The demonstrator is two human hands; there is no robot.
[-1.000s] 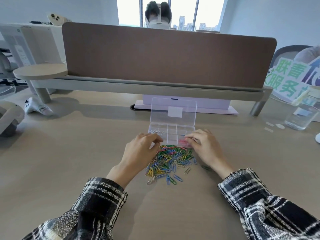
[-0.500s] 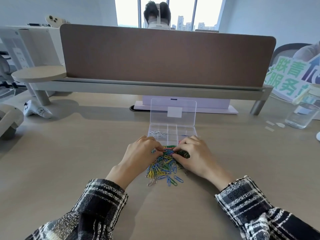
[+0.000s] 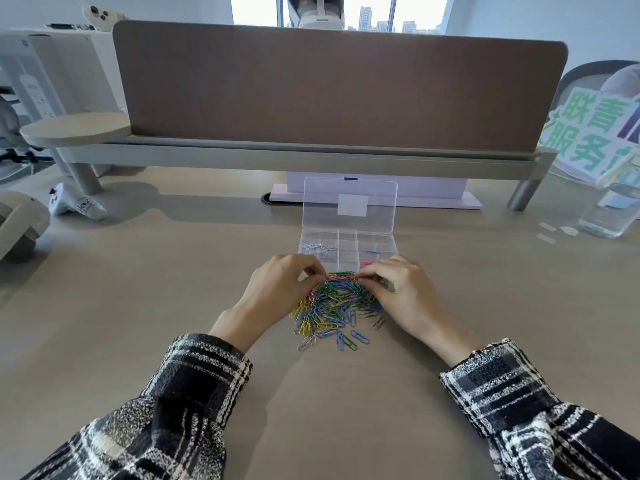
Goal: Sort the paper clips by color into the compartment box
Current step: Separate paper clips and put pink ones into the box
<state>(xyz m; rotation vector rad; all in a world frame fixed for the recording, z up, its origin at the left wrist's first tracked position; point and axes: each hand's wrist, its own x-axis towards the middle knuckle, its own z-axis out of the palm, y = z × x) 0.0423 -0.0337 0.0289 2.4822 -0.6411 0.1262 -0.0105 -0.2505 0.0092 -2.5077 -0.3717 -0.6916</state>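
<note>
Paper clips [image 3: 333, 303] between left hand [image 3: 277, 292] and right hand [image 3: 406, 293], both in a pinch on the pile's far edge

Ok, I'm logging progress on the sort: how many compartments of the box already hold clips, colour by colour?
Silver clips: 1 compartment
Blue clip: 1 compartment
Red clips: 1 compartment
Total: 3 compartments of the box in use

Office: shared desk [image 3: 104, 306] with brown divider screen [image 3: 339, 88], high-rise windows [image 3: 367, 12] behind.
</note>
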